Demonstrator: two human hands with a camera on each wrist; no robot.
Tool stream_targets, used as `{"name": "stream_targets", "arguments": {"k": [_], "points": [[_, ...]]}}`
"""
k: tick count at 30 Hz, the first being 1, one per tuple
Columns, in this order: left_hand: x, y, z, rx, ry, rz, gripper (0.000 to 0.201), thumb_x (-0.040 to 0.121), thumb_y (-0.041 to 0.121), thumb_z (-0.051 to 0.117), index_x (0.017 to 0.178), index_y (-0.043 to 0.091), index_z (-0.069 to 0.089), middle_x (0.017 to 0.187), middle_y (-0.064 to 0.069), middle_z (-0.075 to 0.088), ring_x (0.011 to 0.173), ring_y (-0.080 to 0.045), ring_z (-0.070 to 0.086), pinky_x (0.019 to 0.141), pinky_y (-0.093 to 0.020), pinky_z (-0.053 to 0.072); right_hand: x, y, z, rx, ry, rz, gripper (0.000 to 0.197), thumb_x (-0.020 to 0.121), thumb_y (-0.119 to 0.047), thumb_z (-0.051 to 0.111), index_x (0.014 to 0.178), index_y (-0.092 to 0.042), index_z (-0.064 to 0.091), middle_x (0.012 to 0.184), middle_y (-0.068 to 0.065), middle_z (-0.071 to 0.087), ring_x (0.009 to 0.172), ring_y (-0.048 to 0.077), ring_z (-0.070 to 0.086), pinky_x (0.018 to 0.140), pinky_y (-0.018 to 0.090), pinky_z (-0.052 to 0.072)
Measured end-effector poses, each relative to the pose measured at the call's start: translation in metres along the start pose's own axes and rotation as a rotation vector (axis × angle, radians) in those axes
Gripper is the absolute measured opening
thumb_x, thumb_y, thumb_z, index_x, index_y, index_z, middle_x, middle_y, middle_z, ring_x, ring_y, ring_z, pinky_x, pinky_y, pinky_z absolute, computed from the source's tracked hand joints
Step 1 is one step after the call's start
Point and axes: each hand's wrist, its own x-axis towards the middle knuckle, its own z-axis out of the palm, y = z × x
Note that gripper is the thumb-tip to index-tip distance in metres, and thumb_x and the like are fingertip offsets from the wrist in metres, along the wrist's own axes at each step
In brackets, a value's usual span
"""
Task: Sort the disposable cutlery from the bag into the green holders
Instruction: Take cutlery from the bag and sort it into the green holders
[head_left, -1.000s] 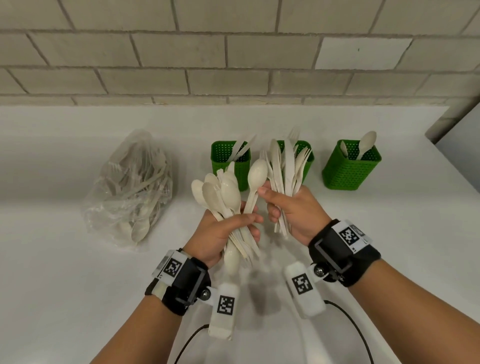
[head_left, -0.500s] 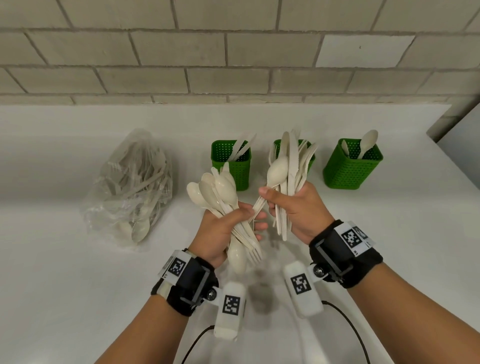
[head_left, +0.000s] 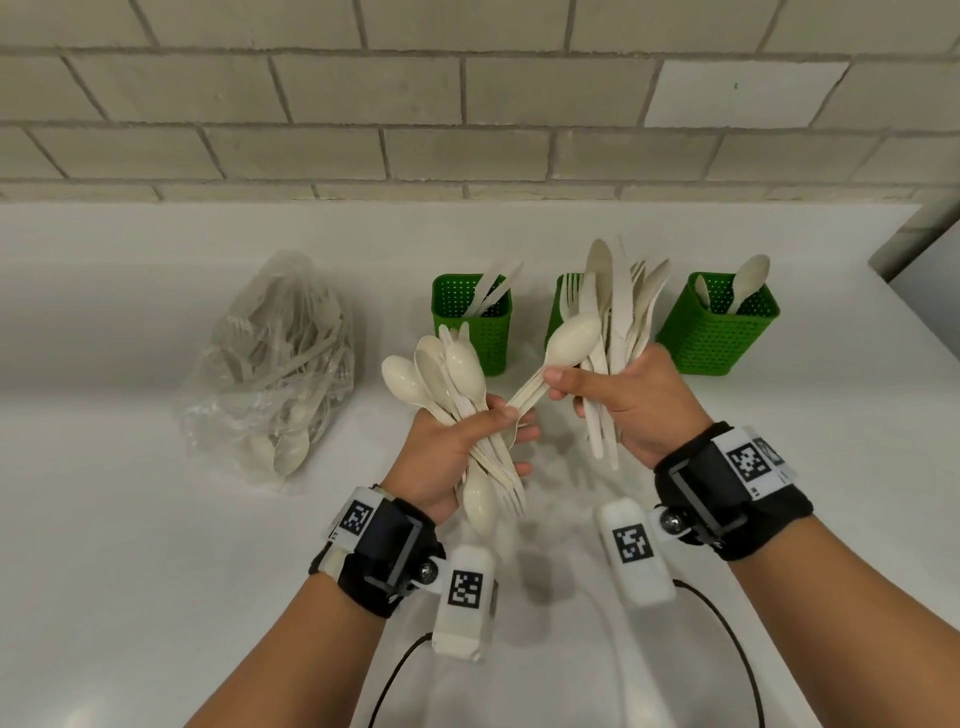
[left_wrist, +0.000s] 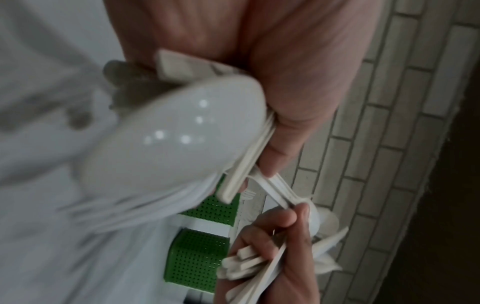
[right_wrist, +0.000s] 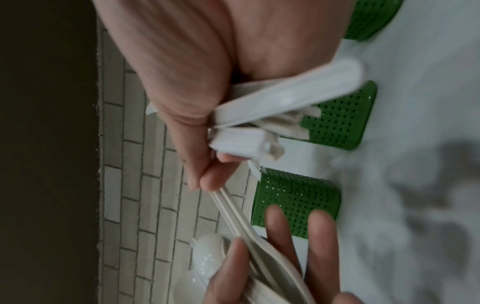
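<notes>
Bench rear: bag (head_left: 270, 364) of cutlery; three holders (head_left: 470, 332) hold knives, forks, spoons. Left hand (head_left: 447, 452) grips spoons (head_left: 441, 374); right hand (head_left: 634, 400) grips mixed bunch (head_left: 618, 312), pinching spoon (head_left: 571, 338)

The place looks like a plain staged workspace, not a home kitchen: beyond the fingers stands a bare painted block wall (head_left: 467, 104), and under them a smooth white counter (head_left: 130, 571) without any furnishings.

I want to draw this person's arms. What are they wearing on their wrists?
Bare arms, no sleeves. Each wrist has a black strap: left strap, right strap, each with a white tag bearing a black square-pattern code. A white box with the same kind of code hangs below each, trailing a thin black cable.
</notes>
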Motion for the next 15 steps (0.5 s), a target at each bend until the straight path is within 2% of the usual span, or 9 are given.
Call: {"name": "stream_targets", "arguments": {"k": [3,6,8,12,14,15], "points": [[0.003,0.001,-0.004,-0.136,-0.013,-0.03,0.014,0.078,0.01,0.067,0.087,0.009,0.057,0.11,-0.021,0.07,0.103,-0.035,0.069,0.075,-0.049,0.058,0.001,-0.003,-0.006,0.05,0.02,-0.001,0.019,0.069,-0.004,0.077,0.085,-0.008,0.067,0.071,0.006,0.07,0.065,0.017,0.068,0.051,0.022,0.047],[0.006,0.005,-0.012,-0.318,0.05,-0.039,0.016,0.079,0.01,0.065,0.092,0.008,0.057,0.106,-0.017,0.071,0.095,-0.03,0.072,0.07,-0.043,0.061,0.004,-0.005,-0.021,0.219,0.146,-0.015,0.018,0.069,-0.006,0.074,0.084,-0.009,0.065,0.07,0.005,0.069,0.068,0.015,0.07,0.049,0.019,0.046],[0.007,0.008,-0.013,-0.384,0.052,-0.038,0.01,0.081,0.011,0.062,0.09,0.01,0.059,0.107,-0.013,0.072,0.097,-0.028,0.072,0.07,-0.039,0.06,0.0,-0.002,-0.024,0.286,0.176,-0.015,0.015,0.071,-0.006,0.071,0.084,-0.008,0.064,0.074,0.009,0.07,0.072,0.015,0.07,0.049,0.018,0.046],[0.012,0.007,-0.007,-0.379,0.062,-0.002,0.017,0.077,0.011,0.066,0.092,0.01,0.059,0.098,-0.009,0.072,0.092,-0.025,0.073,0.071,-0.038,0.06,-0.023,0.022,-0.006,0.19,0.079,0.088,0.017,0.068,-0.006,0.074,0.081,-0.002,0.064,0.081,0.021,0.071,0.065,0.018,0.067,0.046,0.02,0.046],[0.014,0.004,-0.008,-0.343,0.094,0.03,0.024,0.075,0.011,0.07,0.097,0.009,0.059,0.095,-0.009,0.07,0.082,-0.022,0.072,0.069,-0.038,0.06,-0.031,0.03,-0.003,0.182,-0.044,0.156,0.025,0.067,-0.008,0.081,0.084,-0.002,0.064,0.092,0.025,0.07,0.069,0.021,0.067,0.045,0.021,0.046],[0.014,0.003,-0.01,-0.306,0.11,0.056,0.027,0.076,0.01,0.073,0.099,0.007,0.06,0.09,-0.01,0.068,0.078,-0.023,0.069,0.071,-0.041,0.059,-0.033,0.032,-0.004,0.186,-0.129,0.187,0.035,0.064,-0.014,0.087,0.088,-0.003,0.064,0.098,0.024,0.069,0.07,0.021,0.067,0.044,0.021,0.045]]}}
